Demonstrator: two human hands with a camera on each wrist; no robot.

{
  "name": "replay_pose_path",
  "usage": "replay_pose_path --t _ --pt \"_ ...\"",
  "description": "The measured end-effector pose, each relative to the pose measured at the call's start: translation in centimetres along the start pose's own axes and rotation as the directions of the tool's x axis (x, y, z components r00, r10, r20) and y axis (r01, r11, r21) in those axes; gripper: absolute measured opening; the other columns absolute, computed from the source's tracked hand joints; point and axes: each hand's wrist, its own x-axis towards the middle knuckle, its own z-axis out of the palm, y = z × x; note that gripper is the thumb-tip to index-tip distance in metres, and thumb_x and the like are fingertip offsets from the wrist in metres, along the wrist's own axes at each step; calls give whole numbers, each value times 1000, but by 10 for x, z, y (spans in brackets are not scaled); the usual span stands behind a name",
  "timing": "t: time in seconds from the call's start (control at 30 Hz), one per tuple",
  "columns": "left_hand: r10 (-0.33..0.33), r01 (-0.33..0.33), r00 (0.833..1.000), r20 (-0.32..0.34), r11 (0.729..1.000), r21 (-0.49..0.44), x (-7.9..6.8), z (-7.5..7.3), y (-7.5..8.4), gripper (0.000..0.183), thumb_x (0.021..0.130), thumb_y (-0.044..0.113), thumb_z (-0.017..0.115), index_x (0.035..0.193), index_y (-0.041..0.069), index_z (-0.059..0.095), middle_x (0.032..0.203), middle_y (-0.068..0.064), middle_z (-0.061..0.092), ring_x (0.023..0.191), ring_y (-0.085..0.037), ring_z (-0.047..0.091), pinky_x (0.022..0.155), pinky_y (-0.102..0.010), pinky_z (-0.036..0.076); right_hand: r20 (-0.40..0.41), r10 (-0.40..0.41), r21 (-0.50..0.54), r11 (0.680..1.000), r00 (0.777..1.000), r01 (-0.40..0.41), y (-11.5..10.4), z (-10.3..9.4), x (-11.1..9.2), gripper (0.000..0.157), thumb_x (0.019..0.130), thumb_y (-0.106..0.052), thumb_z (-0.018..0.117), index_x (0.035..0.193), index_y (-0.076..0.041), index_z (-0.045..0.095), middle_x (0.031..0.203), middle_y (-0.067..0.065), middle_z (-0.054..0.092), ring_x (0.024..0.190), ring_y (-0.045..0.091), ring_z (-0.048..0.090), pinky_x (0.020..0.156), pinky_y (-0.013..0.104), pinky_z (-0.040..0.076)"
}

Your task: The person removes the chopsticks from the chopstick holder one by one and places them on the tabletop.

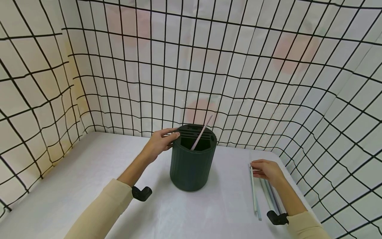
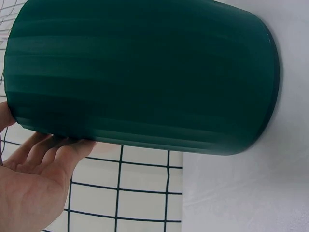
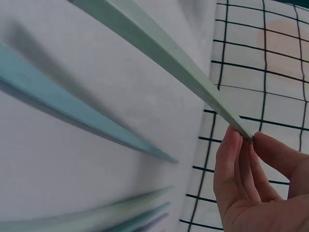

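A dark green ribbed holder [image 1: 191, 172] with slots and a wider opening in its top stands upright on the table. One pale pink chopstick [image 1: 201, 132] leans out of the opening. My left hand [image 1: 158, 144] holds the holder's left side near the top, thumb at the rim and fingers along the wall. To the right, my right hand [image 1: 268, 171] pinches a pale green chopstick [image 3: 164, 53] by its thin end between thumb and fingertips. A light blue chopstick [image 3: 72, 101] lies on the table beside it.
Several more chopsticks [image 1: 266, 192] in green, blue and purple lie under my right forearm. The white-covered table [image 1: 125, 142] is bordered by black wire mesh [image 1: 167, 63] at the back and both sides.
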Motion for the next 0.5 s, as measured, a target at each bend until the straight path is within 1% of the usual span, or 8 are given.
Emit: replay_pose_path --t 0.13,0.33,0.5 --pt "-4 4 1000 -1 1000 -3 0 0 0 54 100 35 66 148 14 55 140 -16 61 126 -29 63 107 -43 51 16 13 -7 1000 1000 -13 13 3 5 44 97 -15 69 129 13 59 93 -3 74 79 12 73 75 28 64" --pt "-4 4 1000 -3 1000 -4 -1 0 1 54 100 35 66 147 13 55 140 -16 61 126 -28 64 107 -43 51 34 31 -63 998 999 -29 25 7 7 39 96 -12 70 123 14 61 91 2 75 79 13 73 72 30 64" --pt "2 -2 1000 1 1000 5 -1 0 0 54 100 36 65 148 13 54 141 -16 61 126 -29 63 107 -44 50 30 57 -78 995 998 -55 33 9 9 36 95 -10 70 120 14 62 89 4 74 76 14 71 69 31 64"
